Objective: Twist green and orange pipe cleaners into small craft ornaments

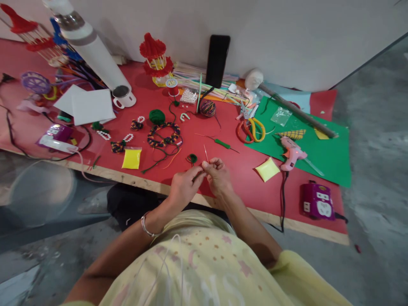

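Observation:
My left hand (187,185) and my right hand (219,176) meet fingertip to fingertip over the front of the red table. From the right thumb and fingers a thin needle-like rod (205,153) points up and away. My left fingers are pinched together close to its lower end; what they hold is too small to make out. Just beyond them lies a small dark green yarn piece (192,159). A green-handled crochet hook (222,144) rests farther off to the right. Left of it is a ring of multicoloured braided yarn (163,135) with loose strands.
Scissors (250,130), a pink glue gun (291,154) and green sheet (331,144) occupy the right. A purple power box (318,200) sits near the edge. Behind stand a phone (218,61) and multicoloured yarn ball (208,108). A white mug (125,97) is left.

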Tool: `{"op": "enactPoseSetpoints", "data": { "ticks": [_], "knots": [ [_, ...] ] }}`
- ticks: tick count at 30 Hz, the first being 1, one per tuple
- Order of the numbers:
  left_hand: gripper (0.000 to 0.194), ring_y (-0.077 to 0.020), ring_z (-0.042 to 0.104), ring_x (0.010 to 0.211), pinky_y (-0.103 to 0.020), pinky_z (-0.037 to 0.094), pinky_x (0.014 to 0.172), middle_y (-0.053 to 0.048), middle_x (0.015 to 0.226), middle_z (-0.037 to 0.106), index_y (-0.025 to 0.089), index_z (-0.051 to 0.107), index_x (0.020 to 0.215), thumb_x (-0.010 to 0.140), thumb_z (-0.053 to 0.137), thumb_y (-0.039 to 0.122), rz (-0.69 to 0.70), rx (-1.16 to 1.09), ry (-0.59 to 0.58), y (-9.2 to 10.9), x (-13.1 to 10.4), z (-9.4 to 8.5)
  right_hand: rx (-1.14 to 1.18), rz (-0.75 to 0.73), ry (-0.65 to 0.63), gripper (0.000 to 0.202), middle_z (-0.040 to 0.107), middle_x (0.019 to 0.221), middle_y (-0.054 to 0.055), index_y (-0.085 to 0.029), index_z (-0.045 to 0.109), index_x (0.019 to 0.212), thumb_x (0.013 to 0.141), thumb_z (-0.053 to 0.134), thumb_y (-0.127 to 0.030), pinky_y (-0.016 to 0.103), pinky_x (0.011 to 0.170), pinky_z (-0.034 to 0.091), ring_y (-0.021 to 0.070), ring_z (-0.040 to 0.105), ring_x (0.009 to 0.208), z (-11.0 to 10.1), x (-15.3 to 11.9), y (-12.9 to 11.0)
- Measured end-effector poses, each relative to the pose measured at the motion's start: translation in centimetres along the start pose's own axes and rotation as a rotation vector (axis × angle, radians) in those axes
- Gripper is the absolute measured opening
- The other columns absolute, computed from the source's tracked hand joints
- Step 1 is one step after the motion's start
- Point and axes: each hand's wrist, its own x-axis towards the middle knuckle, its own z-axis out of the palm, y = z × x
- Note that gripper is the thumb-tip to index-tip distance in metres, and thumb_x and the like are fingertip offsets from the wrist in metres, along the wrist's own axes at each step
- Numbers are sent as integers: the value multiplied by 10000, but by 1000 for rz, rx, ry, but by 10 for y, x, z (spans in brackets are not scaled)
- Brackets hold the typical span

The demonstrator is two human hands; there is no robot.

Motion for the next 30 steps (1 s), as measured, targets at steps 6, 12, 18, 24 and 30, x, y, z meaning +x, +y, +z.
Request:
{"op": "enactPoseSetpoints", "data": {
  "ticks": [6, 12, 18, 24, 30],
  "knots": [
    [257, -119, 564, 600, -203, 403, 624, -18, 683, 674, 197, 769, 957, 939, 556, 339, 44, 15, 24, -6, -2, 3, -4, 2, 7, 420, 593, 563, -98, -224, 575, 739, 573, 932, -368, 222, 592, 477, 79, 578, 542, 2, -3, 1],
    [280, -95, 562, 568, -185, 415, 576, 7, 681, 681, 170, 753, 1012, 960, 540, 344, 33, -74, 75, -11, -2, 2, 63, 178, 40, 347, 782, 822, 40, -216, 616, 788, 732, 825, -488, 337, 812, 583, 185, 742, 815, -6, -26, -9],
    [273, -95, 562, 564, -196, 425, 562, 8, 661, 669, 172, 757, 984, 964, 551, 350, 30, -67, 54, -15, -6, 5, 181, 202, -32, 282, 801, 931, 5, -239, 588, 753, 675, 852, -180, 310, 919, 563, 160, 743, 952, -6, -32, -6],
    [176, -158, 654, 843, -302, 526, 808, -72, 1063, 735, 213, 792, 954, 916, 636, 285, 206, 79, 164, -15, -3, 0, 138, 98, 6, 404, 790, 799, 1, -243, 548, 795, 606, 888, -135, 240, 753, 576, 149, 756, 838, -5, -16, -1],
    [146, -166, 668, 904, -290, 553, 760, -104, 1149, 678, 200, 792, 934, 884, 656, 219, 275, -10, 229, -15, 1, 0, 110, 49, 57, 456, 757, 708, -47, -248, 545, 814, 556, 907, -147, 257, 755, 576, 143, 752, 772, -6, -11, 2]
  ]
}}
